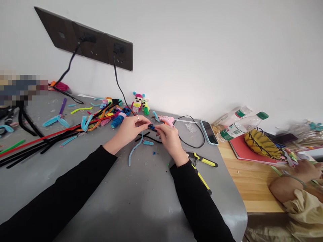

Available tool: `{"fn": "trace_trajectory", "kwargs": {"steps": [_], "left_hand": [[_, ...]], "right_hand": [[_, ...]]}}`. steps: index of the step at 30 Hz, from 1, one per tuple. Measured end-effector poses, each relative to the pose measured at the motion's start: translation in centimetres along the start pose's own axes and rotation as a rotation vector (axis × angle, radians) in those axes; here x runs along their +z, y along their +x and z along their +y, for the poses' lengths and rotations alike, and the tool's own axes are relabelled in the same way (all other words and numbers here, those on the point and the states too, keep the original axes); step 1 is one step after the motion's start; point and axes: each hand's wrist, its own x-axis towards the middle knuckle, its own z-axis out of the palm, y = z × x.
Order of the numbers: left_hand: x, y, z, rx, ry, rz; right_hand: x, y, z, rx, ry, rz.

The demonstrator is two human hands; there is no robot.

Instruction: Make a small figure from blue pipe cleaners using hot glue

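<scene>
My left hand (pixel 132 129) and my right hand (pixel 170 139) meet above the grey table cover, fingertips pinched together. Between them is a small dark blue piece (pixel 152 127), fuzzy like pipe cleaner; the fingers hide most of it. A light blue pipe cleaner (pixel 135 149) trails below my left hand; whether it is held or lying there I cannot tell. Under the hands lies a short light blue piece (pixel 148 143). Just beyond my right hand is a pink glue gun (pixel 167 120), partly covered. Yellow-and-black pliers (pixel 205 160) lie beside my right wrist, partly under the sleeve.
Pipe cleaners (pixel 63 134) in many colours spread across the left. Two small pipe-cleaner figures (pixel 137 102) stand by the wall. A phone (pixel 209 132) lies at the right edge. Beyond are bottles (pixel 234 129), a yellow basket (pixel 262 144) and another person's hand (pixel 306 169). Black cords run from wall sockets (pixel 87 39).
</scene>
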Motion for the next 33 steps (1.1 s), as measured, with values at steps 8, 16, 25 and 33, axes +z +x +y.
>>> {"fn": "trace_trajectory", "kwargs": {"steps": [8,16,25,33], "left_hand": [[-0.5,0.4,-0.5,-0.077,-0.079,0.080],[0.1,0.0,0.4,-0.114,0.065,0.224],[-0.2,0.4,-1.4,-0.065,-0.026,0.103],[0.1,0.2,-1.3,-0.076,-0.078,0.095]], "right_hand": [[0.5,-0.1,0.3,-0.057,-0.088,0.016],[0.6,-0.2,0.6,-0.040,-0.140,-0.073],[0.5,0.0,0.8,-0.016,-0.164,-0.017],[0.3,0.0,0.7,0.096,-0.218,0.018]]}}
